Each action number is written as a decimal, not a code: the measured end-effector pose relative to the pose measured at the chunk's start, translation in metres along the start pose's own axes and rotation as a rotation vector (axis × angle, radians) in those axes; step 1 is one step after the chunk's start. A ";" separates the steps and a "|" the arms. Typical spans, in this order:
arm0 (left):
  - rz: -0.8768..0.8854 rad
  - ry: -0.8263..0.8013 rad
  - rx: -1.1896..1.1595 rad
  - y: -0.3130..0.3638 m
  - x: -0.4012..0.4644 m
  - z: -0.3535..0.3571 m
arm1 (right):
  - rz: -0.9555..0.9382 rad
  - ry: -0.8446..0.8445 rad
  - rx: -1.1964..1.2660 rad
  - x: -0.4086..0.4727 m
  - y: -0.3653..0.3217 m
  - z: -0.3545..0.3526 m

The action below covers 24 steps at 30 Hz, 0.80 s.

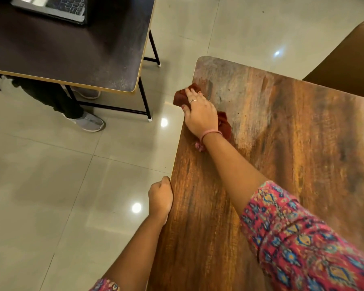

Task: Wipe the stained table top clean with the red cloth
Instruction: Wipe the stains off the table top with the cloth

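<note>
Far left: dark table [72,55] with a laptop [55,7], someone's grey shoe [88,122] on the tiled floor. My left hand [160,198] rests at the wooden table top [282,143] edge, fingers curled; whether they grip the edge, I cannot tell. My right hand [200,114] presses the red cloth [182,96] flat near the far left corner, fingers spread.

cloth [224,122] lay on table top [282,164] near its 11 o'clock corner | right hand [200,114] rested on cloth | left hand [160,198] sat at table's 9 o'clock edge | second table [72,59] stood at 10 o'clock, laptop [55,7] on it
</note>
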State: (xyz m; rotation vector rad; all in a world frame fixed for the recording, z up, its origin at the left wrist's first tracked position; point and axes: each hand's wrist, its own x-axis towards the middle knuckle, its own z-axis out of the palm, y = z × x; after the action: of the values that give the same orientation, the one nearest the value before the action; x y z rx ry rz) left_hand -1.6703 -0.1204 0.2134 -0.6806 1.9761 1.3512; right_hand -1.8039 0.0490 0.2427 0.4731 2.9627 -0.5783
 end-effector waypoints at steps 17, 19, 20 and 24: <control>0.090 0.112 0.089 -0.003 0.005 0.003 | -0.134 -0.001 -0.121 -0.134 0.085 -0.010; 0.103 0.122 0.095 -0.003 0.004 0.002 | -0.013 0.055 -0.088 -0.101 0.096 -0.017; 0.107 0.125 0.096 -0.002 0.003 0.003 | 0.044 0.079 -0.079 -0.086 0.100 -0.020; 0.114 0.142 0.105 -0.001 0.000 0.003 | 0.242 0.160 -0.029 -0.048 0.098 -0.026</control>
State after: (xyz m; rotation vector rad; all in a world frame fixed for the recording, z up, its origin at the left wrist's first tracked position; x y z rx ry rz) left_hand -1.6688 -0.1176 0.2115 -0.6386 2.2112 1.2849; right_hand -1.7279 0.1313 0.2386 0.8985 2.9908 -0.4913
